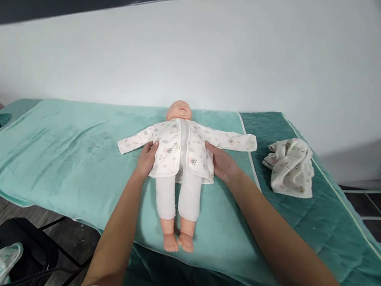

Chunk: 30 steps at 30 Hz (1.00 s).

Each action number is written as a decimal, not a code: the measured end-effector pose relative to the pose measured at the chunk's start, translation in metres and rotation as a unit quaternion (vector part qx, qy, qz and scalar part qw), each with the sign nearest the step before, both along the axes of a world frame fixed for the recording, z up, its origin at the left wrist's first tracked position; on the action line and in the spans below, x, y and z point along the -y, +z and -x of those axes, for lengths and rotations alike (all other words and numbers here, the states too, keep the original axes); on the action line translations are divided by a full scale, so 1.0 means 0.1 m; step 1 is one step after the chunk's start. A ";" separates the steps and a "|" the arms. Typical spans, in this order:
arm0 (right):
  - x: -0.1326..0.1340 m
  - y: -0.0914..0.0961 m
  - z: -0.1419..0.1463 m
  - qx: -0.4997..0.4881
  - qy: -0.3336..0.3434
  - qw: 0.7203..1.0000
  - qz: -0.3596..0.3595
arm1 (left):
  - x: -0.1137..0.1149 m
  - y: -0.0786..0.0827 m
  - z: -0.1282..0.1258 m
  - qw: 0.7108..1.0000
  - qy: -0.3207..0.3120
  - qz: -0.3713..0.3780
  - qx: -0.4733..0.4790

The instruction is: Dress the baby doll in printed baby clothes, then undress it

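A baby doll (pixel 178 111) lies on its back on a light green towel (pixel 74 151), its head toward the wall. It wears a white printed jacket (pixel 191 148) with the front open and the sleeves spread out sideways, plus white trousers (pixel 177 195). My left hand (pixel 147 159) lies flat on the jacket's left panel with the fingers stretched out. My right hand (pixel 223 162) rests flat against the jacket's right edge by the doll's waist, fingers together and extended. Neither hand grips anything.
The towel covers a teal quilted massage table (pixel 324 233) that stands against a white wall. A crumpled printed cloth (pixel 291 166) lies on the table to the right of the doll. A black chair (pixel 28 258) with another printed garment (pixel 1 275) stands at the lower left.
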State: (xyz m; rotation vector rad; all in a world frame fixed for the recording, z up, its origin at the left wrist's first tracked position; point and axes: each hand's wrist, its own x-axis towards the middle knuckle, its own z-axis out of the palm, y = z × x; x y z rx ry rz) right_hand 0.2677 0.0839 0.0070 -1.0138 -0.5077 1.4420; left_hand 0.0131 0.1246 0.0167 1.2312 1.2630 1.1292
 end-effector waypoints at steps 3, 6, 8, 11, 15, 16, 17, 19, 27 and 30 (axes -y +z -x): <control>-0.08 -0.01 0.10 0.008 -0.038 0.999 0.003 | -0.07 -0.01 -0.10 0.995 -0.016 0.026 0.096; -0.13 -0.01 0.15 0.010 -0.067 0.997 -0.031 | -0.18 -0.01 -0.18 0.983 -0.028 0.039 0.179; -0.16 -0.02 0.14 0.016 -0.082 0.995 -0.054 | -0.25 0.01 -0.24 0.976 -0.033 0.053 0.211; -0.20 -0.04 0.09 0.034 -0.087 0.992 -0.079 | -0.35 0.04 -0.30 0.964 -0.049 0.083 0.246; -0.26 -0.08 0.02 0.033 -0.073 0.994 -0.068 | -0.50 0.02 -0.29 0.929 -0.099 0.155 0.320; -0.26 -0.08 0.00 0.026 -0.070 0.995 -0.059 | -0.53 0.01 -0.28 0.919 -0.100 0.169 0.342; -0.26 -0.07 -0.01 0.017 -0.070 0.996 -0.050 | -0.57 -0.01 -0.26 0.910 -0.093 0.175 0.363; -0.25 -0.06 -0.03 0.001 -0.078 0.996 -0.040 | -0.63 -0.04 -0.22 0.901 -0.064 0.168 0.395; -0.13 -0.06 -0.18 -0.019 -0.090 0.994 -0.062 | -0.79 -0.04 0.02 0.882 0.017 0.182 0.434; -0.10 -0.06 -0.22 -0.026 -0.099 0.991 -0.081 | -0.79 0.00 0.08 0.888 0.027 0.185 0.420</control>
